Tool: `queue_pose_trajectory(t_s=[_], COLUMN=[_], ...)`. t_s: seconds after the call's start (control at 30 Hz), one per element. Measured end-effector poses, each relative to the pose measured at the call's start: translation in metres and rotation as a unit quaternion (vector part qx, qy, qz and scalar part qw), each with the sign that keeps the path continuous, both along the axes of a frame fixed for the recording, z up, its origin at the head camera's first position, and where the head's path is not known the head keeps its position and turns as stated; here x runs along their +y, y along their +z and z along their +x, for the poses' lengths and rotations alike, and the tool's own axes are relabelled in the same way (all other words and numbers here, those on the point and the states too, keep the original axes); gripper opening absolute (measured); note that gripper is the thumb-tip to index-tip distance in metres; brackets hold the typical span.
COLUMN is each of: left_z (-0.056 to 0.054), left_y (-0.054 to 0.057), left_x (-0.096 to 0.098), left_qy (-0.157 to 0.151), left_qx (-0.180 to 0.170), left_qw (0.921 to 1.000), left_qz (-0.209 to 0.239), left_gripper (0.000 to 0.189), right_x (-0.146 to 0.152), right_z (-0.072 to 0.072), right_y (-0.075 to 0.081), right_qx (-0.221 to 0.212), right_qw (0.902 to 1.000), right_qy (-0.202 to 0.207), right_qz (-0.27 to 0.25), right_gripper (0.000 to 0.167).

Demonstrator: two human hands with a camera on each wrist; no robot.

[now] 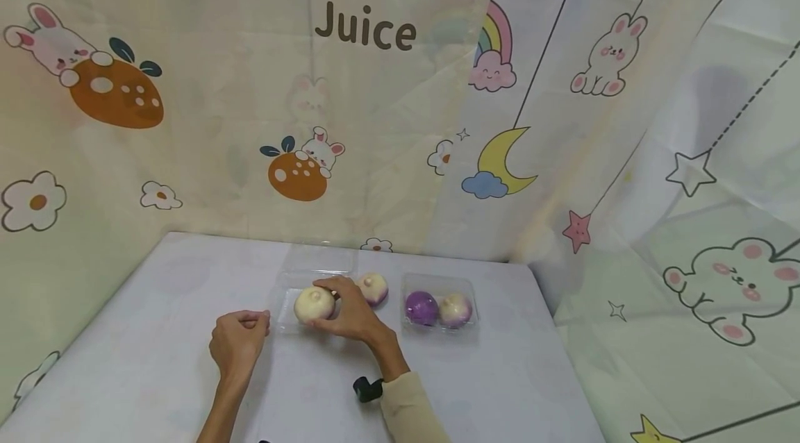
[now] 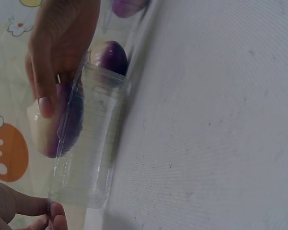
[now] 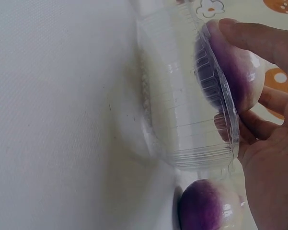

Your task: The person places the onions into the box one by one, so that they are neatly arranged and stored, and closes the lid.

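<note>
My right hand [image 1: 355, 311] grips a round white-and-purple turnip [image 1: 314, 305] between thumb and fingers. That turnip is over a clear plastic box [image 2: 88, 177], and its purple side dips below the rim in the right wrist view. At the box's left edge, my left hand [image 1: 239, 340] pinches the rim between thumb and fingers, as the left wrist view shows. A second turnip [image 1: 375, 288] lies on the table just right of the box, partly behind my right hand. The box's lid [image 1: 319, 259] stands folded back behind it.
Another clear box [image 1: 439, 281] stands to the right, holding a purple turnip [image 1: 421, 308] and a paler turnip [image 1: 455, 310]. All of this is on a white-covered table [image 1: 500, 387]. Printed curtains [image 1: 219, 151] hang close behind and to the sides.
</note>
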State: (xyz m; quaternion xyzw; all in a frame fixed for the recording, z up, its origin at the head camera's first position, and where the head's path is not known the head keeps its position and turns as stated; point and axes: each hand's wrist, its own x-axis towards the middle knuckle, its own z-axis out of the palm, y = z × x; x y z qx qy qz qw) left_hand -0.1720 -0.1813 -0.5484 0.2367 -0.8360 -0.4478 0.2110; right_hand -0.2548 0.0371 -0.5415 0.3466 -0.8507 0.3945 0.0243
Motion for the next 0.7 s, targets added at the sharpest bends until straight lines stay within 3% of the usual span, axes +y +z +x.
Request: queue_pose_trajectory(t_s=[0.7], left_z=[0.001], left_y=[0.000], left_x=[-0.001], left_qy=[-0.001], left_qx=[0.003], left_qw=[1.0000], left_qz=[0.004], left_gripper=[0.022], right_x=[-0.011], right_z=[-0.004], right_y=[0.002], right_qx=[-0.005], right_qw=[0.9997], right_qy=[0.002], right_qz=[0.024], right_gripper=[0.069])
